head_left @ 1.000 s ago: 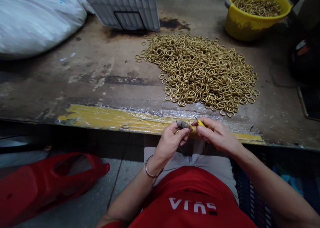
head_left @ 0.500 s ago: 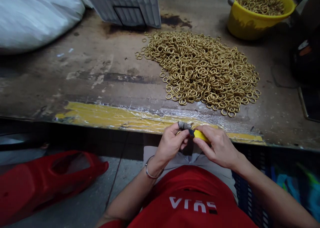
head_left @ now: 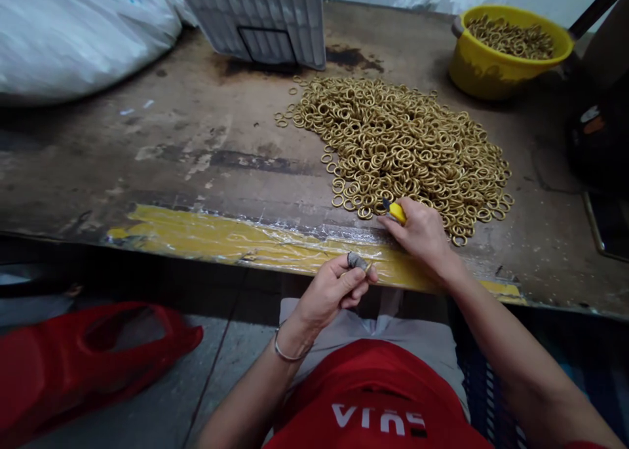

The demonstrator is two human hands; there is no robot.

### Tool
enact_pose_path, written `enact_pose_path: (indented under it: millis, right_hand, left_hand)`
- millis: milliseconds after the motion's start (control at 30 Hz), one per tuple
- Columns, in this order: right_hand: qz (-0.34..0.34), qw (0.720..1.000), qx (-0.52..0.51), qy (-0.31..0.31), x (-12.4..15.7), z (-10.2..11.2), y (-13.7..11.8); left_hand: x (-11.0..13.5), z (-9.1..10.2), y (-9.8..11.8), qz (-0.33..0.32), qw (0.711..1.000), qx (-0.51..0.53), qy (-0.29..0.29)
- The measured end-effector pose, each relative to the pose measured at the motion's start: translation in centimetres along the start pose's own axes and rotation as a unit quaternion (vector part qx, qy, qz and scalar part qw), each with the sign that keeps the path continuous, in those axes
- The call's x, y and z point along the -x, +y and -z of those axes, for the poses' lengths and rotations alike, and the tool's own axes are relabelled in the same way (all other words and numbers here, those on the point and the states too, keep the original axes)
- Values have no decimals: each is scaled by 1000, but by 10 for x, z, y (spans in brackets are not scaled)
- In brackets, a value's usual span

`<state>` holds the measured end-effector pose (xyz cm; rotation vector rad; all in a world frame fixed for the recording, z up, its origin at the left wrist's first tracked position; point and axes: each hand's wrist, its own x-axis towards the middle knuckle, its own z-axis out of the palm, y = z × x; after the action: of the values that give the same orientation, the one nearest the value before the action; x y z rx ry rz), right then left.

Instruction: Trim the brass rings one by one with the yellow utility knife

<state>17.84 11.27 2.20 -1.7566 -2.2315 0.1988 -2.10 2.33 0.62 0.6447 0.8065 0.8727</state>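
Note:
My left hand (head_left: 339,282) is closed in front of the table edge, a brass-coloured ring (head_left: 369,267) pinched between thumb and forefinger. Grey wrapping covers that forefinger's tip. Farther right and forward, my right hand (head_left: 420,229) grips a small yellow utility knife (head_left: 397,213), its dark blade end pointing left. This hand is at the near edge of a wide pile of brass-coloured rings (head_left: 403,147). Whether its fingers touch any ring is hard to tell.
A yellow basin (head_left: 484,75) of similar rings stands at the back right. A grey ribbed panel (head_left: 275,16) and a white sack (head_left: 83,42) are at the back left. Yellow tape (head_left: 221,233) covers the table's front edge. A red plastic stool (head_left: 98,364) is on the floor at left.
My right hand has moved away from my left, forward to the ring pile, still holding the knife. My left hand stays near the table edge with a ring, slightly lower in view.

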Motion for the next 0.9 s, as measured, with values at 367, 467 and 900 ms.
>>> enact_pose_path:
  millis: [367,467,900]
  right_hand:
    - [-60,986,-132,-81,-22,2,-9]
    - [-122,880,-384,-251,-10,17,-8]
    - [-209,558,-669,-444,30,8,-5]
  left_hand:
    - [-6,10,4,-29,998,-3,54]
    - [-7,8,4,-125,965,-194,123]
    - [-2,-5,0,-156,941,-298,19]
